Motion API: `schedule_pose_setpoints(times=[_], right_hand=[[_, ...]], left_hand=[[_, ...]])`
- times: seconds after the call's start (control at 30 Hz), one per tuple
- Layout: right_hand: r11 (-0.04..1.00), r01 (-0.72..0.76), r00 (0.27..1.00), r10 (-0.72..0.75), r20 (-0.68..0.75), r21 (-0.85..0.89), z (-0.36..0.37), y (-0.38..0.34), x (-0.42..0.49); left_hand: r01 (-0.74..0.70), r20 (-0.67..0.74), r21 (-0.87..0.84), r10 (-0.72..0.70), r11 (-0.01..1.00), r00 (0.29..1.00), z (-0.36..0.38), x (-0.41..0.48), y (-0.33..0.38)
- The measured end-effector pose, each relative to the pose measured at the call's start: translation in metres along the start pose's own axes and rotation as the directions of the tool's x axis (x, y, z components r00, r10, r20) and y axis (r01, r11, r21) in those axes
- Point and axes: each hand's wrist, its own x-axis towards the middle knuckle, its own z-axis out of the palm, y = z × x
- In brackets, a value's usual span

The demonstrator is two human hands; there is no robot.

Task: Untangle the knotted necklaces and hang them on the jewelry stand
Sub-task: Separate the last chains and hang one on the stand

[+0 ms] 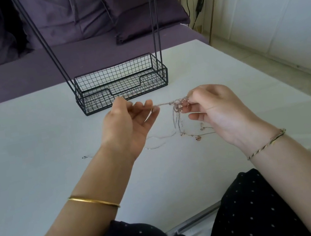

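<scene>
Risk: pulling my hands further apart would tighten the knot or snap a thin chain. My right hand (211, 108) pinches the knotted necklaces (177, 102), raised above the table (29, 140) in front of the jewelry stand (121, 82). 1 taut strand runs level, left to right, to my left hand (128, 122); whether its fingers (149, 104) pinch or only hook it, I cannot tell. Loose ends hang onto the table.

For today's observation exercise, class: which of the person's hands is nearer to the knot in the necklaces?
Right. The right hand pinches the knot in its fingers; the left hand is off to the knot's left, holding a taut strand running from it.
</scene>
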Motion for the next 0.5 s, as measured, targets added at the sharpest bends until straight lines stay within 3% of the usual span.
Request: schedule_pose_setpoints(times=[0.13,0.2,0.43,0.5], right_hand=[[0.993,0.094,0.995,-0.093,0.020,-0.077,0.0019,0.0000,-0.0001],[0.987,0.121,0.993,-0.119,0.020,-0.105,0.0011,0.0000,-0.0006],[0.979,0.155,0.986,-0.162,-0.041,-0.133,0.0028,0.0015,0.0007],[0.975,0.156,0.985,-0.166,-0.050,-0.155,0.0026,0.0023,0.0007]], left_hand=[[-0.102,-0.009,0.299,0.109,0.949,0.994,0.0019,-0.0008,-0.0007],[-0.118,-0.005,0.317,0.126,0.941,0.992,0.0001,-0.0008,0.0011],[0.022,0.056,0.310,-0.041,0.950,0.998,-0.0045,-0.0020,0.0044],[-0.037,0.071,0.559,-0.004,0.828,0.997,-0.0048,-0.0020,0.0035]])
